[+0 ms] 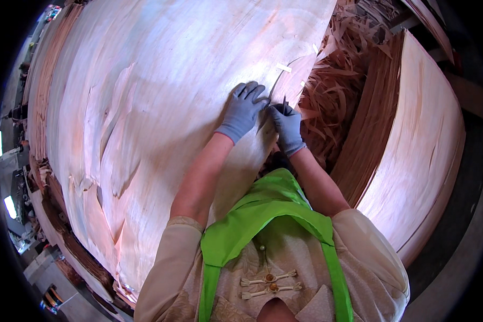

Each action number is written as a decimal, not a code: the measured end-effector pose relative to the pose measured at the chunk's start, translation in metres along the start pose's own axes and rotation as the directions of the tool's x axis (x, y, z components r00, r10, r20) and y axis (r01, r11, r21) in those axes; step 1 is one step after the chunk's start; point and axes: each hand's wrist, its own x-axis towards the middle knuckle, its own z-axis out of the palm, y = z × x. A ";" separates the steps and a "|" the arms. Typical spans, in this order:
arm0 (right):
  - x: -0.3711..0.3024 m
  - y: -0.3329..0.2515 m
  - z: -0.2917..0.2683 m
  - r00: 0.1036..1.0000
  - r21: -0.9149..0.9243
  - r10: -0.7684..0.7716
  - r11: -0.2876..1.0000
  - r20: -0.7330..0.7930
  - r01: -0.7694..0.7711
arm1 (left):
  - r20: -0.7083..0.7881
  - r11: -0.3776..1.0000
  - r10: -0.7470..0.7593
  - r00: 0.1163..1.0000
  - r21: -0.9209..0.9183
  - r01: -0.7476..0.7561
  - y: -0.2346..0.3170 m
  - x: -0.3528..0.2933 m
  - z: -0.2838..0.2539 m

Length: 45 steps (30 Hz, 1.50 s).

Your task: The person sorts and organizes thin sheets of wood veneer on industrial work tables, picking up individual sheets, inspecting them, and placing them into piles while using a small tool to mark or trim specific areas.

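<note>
A large, pale wood veneer sheet [177, 70] lies before me with a curved cut or seam near its right edge. My left hand [240, 114], in a grey glove, rests on the sheet with its fingers stretched out beside that seam. My right hand [288, 129], gloved too, is closed around a thin, dark, pointed tool [285, 103], probably a knife, at the sheet's edge. Its tip points up; the lower part is hidden in the fingers. Beyond both hands, a narrow veneer piece [295, 75] sits along the edge, with a short white tape strip [284, 67] across the seam.
To the right, a heap of curled veneer scraps [332, 96] fills the gap before another veneer stack [413, 139]. Torn, lifted veneer flaps [110, 155] stick up on the left side. Ragged stack edges [51, 75] run along the far left.
</note>
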 end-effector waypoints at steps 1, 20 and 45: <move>0.001 0.006 0.002 0.999 -0.010 -0.038 0.999 -0.016 0.038 | -0.004 1.000 0.003 1.000 -0.010 -0.003 0.000 0.001 -0.001; 0.010 0.018 0.010 0.998 -0.235 -0.053 0.970 0.039 0.060 | -0.093 0.993 -0.068 0.993 -0.107 0.058 -0.002 -0.004 0.001; -0.006 0.014 -0.079 0.990 -0.047 0.092 0.994 -0.104 -0.098 | -0.186 0.934 -0.354 0.917 -0.109 0.339 0.024 0.004 0.014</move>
